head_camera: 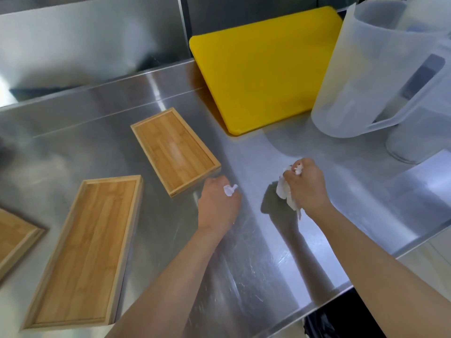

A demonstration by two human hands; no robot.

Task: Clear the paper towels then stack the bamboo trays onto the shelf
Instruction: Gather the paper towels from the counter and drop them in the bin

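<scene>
Three empty bamboo trays lie on the steel counter [256, 252]: one in the middle [174, 150], a larger-looking one near the front left [85, 250], and a third cut off by the left edge [14, 235]. My left hand [218, 206] is closed around a small wad of white paper towel [229, 190], just right of the middle tray's near corner. My right hand [306, 187] grips a bigger crumpled paper towel [285, 193] that hangs down below the fist, a little above the counter.
A yellow cutting board [263, 69] leans against the steel back wall. Two translucent plastic pitchers [371, 69] stand at the back right. The counter's front edge runs diagonally at the lower right, with a dark bag [324, 325] below it.
</scene>
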